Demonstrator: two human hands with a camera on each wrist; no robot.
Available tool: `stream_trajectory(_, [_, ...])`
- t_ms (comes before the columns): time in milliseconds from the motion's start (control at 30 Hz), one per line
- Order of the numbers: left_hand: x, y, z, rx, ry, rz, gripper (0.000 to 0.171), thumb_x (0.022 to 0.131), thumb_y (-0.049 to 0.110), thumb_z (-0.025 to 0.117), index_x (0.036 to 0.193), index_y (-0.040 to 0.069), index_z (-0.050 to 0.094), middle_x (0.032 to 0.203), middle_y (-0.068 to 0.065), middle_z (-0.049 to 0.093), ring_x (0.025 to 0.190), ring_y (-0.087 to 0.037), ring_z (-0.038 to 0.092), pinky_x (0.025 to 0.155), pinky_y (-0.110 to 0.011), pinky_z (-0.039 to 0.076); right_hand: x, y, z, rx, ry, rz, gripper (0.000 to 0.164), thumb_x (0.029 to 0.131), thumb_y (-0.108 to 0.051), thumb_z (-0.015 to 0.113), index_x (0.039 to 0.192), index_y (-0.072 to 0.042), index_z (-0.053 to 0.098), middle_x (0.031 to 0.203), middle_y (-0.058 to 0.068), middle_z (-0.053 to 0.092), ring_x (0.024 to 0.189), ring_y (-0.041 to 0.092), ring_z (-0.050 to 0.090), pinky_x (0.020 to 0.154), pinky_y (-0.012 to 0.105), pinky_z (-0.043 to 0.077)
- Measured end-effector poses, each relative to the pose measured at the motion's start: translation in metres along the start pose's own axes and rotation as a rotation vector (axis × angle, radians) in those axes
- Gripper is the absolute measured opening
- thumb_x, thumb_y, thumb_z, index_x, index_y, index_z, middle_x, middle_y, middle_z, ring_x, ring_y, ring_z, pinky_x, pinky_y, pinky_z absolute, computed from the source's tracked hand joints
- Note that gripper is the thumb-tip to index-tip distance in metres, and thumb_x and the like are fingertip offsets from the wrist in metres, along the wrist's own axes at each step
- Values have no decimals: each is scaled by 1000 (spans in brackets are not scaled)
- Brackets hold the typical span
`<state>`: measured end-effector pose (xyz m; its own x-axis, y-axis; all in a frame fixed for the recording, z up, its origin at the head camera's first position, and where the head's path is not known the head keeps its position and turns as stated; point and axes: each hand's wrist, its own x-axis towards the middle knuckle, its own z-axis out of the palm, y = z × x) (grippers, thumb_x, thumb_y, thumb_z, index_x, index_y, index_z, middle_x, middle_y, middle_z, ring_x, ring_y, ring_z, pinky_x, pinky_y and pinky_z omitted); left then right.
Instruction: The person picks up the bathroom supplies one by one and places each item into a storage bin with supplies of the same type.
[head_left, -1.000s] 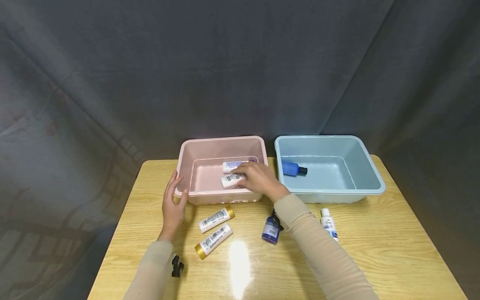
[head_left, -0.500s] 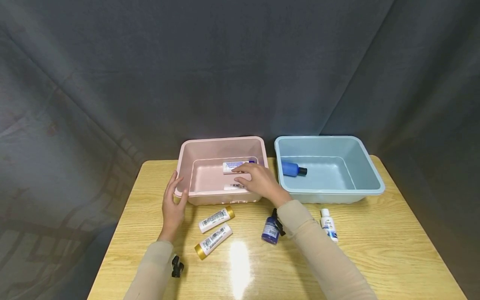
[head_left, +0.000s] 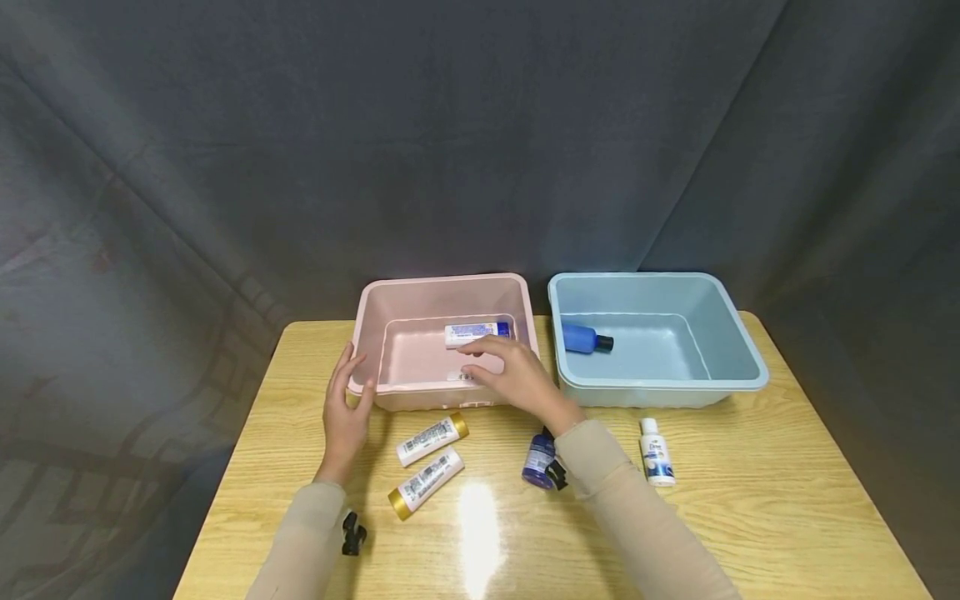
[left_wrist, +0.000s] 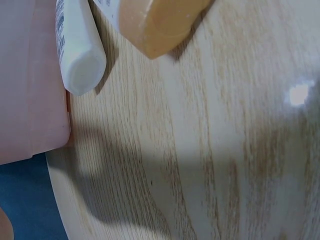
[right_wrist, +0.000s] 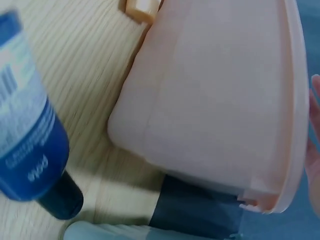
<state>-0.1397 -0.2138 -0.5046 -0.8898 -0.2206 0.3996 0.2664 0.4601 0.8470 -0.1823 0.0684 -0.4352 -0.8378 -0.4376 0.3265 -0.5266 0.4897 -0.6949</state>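
Two white containers [head_left: 465, 335] lie by the released right hand [head_left: 521, 377] in the pink bin [head_left: 412, 389]; the left hand [head_left: 347, 423], loosely spread, touches the bin near gold-capped tubes [head_left: 426, 443].

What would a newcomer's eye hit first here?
A pink bin and a blue bin stand side by side along the far edge of the table. The right hand hangs over the pink bin, with the left hand at its left end. Two gold-capped tubes lie just in front.
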Motion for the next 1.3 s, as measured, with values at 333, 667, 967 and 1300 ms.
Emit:
stream_trajectory(333, [0,-2,1,-14,14,12,38,95,1,61,133,1,57,156,-8,38,145,-28,30,120,-38,21,-16,-14,8,145,22,-98,29,87,-16,77,115,-16,73,118,-2,70,113,13,62,102,31,48])
stream_trajectory(667, [-2,39,-6,-28,-9,-9,37,94,-3,59,131,-9,55,154,-20,37,144,-37,30,120,-41,21,-33,-20,24,169,-3,-147,29,87,-21,77,115,-17,72,113,-7,70,105,11,64,98,31,51])
stream_trajectory(967, [-3,40,-6,-27,4,2,37,93,-6,59,130,-9,56,153,-22,38,143,-39,31,120,-38,22,-43,-22,37,202,-37,-167,30,86,-16,77,115,-11,72,115,-4,71,109,10,63,101,31,49])
stream_trajectory(1300, [-1,10,-2,-32,7,19,38,95,0,60,133,0,57,156,-11,38,145,-30,31,120,-36,21,-50,-16,50,184,-64,-123,32,86,-18,77,116,-12,72,119,-2,70,115,16,63,105,32,46])
